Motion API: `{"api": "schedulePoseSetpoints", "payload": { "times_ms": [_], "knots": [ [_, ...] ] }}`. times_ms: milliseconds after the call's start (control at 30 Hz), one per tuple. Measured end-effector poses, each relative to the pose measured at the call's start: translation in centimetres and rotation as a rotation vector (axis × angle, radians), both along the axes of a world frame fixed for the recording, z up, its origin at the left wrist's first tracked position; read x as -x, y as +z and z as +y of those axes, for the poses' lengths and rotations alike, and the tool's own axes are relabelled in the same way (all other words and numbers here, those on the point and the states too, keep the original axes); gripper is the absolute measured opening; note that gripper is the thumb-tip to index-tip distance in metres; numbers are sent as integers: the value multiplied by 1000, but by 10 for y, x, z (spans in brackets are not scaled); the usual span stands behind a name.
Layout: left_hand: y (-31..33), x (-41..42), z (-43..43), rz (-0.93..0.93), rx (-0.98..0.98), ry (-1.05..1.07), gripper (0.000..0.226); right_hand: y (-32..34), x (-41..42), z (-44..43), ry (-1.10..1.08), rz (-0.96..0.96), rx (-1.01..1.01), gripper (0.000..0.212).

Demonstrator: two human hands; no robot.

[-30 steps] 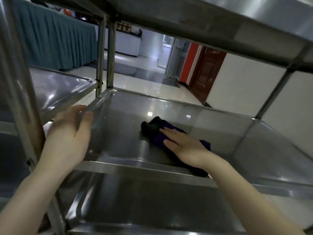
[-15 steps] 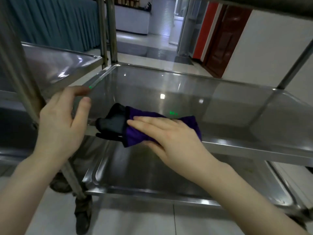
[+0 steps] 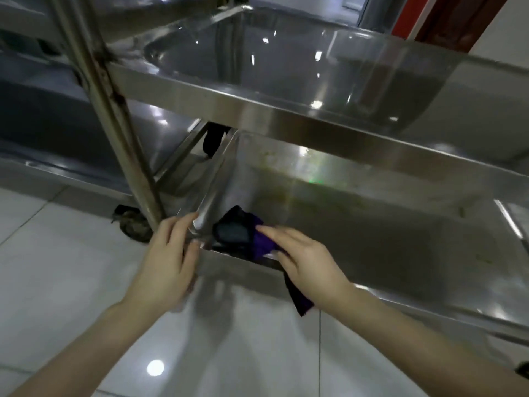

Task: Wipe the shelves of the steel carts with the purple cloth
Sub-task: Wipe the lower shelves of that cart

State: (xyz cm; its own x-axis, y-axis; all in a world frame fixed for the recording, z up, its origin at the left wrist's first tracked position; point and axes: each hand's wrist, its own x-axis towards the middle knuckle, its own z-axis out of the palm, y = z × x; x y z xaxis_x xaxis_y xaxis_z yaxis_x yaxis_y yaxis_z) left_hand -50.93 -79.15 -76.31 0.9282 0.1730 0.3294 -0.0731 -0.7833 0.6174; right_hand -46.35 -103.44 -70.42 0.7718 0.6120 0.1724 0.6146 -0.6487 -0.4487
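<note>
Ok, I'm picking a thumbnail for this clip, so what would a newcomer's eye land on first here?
First the purple cloth, dark against the steel, pressed under the right hand at the near left corner of the bottom shelf, with one end hanging over the front edge. Next the left hand, resting on that corner beside the cart's post. Yellowish smears streak the shelf farther back.

Glossy white floor tiles (image 3: 71,282), red doorframe (image 3: 406,15)
</note>
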Motion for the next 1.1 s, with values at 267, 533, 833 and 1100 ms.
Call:
{"api": "schedulePoseSetpoints", "payload": {
  "times_ms": [267,533,833,1100],
  "knots": [
    [-20,-30,-2,79,54,-4,42,-58,-41,47,-3,-164,217,48],
    [-22,-47,-13,199,-145,88,69,-99,-69,96,72,-24,276,51],
    [-20,-51,-2,266,-65,76,56,-91,-151,141,-138,41,282,51],
    [-35,-72,-9,28,-99,53,41,-96,-71,62,105,9,302,48]
  ]
}}
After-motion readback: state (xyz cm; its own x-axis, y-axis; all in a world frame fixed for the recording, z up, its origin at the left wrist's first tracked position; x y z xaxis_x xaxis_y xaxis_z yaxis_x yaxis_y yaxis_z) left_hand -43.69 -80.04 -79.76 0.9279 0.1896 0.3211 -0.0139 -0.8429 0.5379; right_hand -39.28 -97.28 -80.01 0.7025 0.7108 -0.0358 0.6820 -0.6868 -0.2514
